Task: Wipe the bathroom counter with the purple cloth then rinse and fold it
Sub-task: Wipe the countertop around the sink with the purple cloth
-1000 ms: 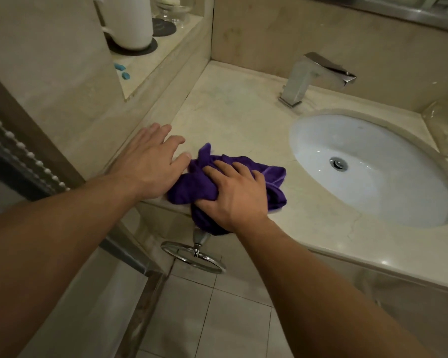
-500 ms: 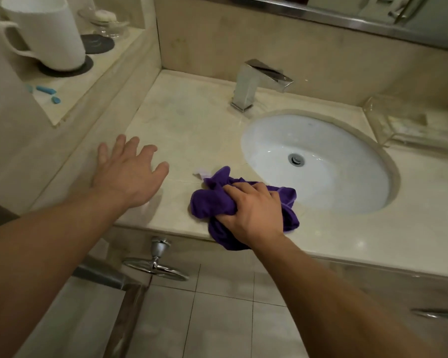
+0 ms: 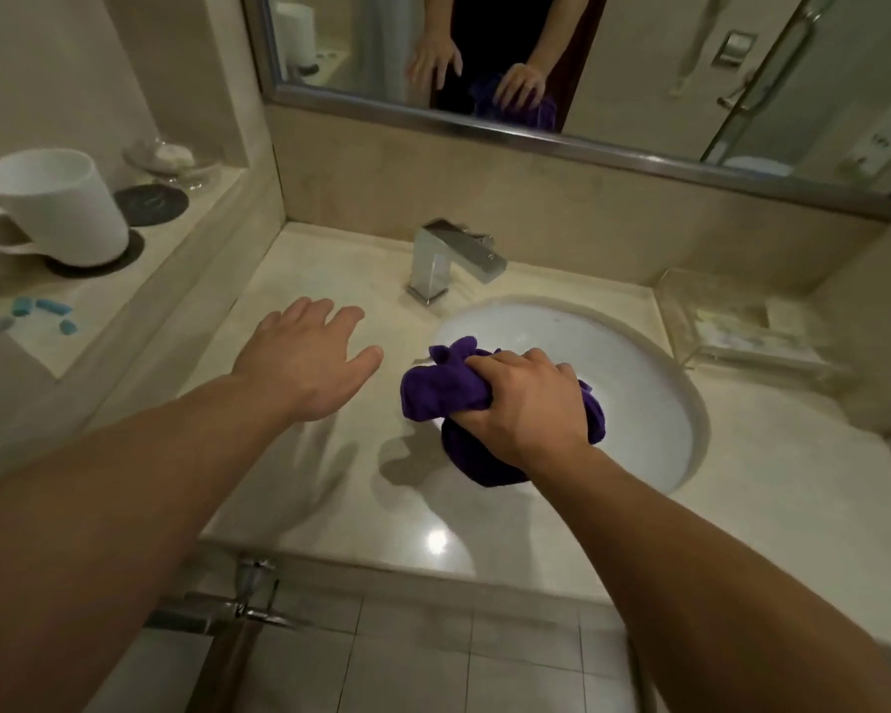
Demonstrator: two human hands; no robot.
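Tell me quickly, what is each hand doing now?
Left hand: open, fingers spread over the counter, holding nothing.
Right hand: closed, gripping the bunched purple cloth.

hands (image 3: 304, 362) (image 3: 525, 409) 2 | purple cloth (image 3: 438, 393) 1 | mug (image 3: 52, 203) 1 | coasters (image 3: 150, 203) (image 3: 127, 257) 2 | faucet (image 3: 443, 259) 1 | sink (image 3: 623, 362) 1 | mirror (image 3: 639, 59) 1

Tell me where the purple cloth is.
Head view, centre: purple cloth bunched in the right hand over the left rim of the sink, beside the left hand.
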